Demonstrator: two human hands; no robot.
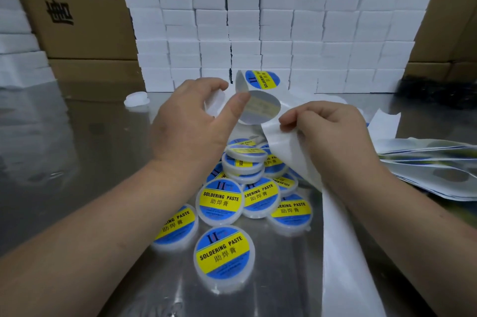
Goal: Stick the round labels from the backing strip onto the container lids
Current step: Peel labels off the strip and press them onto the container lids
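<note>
My left hand (191, 123) is raised over the metal table, its fingers curled round a plain white container (215, 105). Its thumb tip touches the edge of a round label (262, 109) that has lifted off the strip and shows its grey sticky back. My right hand (330, 133) pinches the white backing strip (343, 234), which hangs down towards the front edge. A blue and yellow label (263, 79) sits on the strip's far end. Below my hands lies a pile of labelled containers (219, 200) marked SOLDERING PASTE.
A wall of small white boxes (271, 27) stands at the back, with cardboard cartons (77, 7) behind it. One plain white lid (136, 100) lies at the back left. Used strips (438, 162) are heaped on the right, and a dark object (438, 92) lies behind them.
</note>
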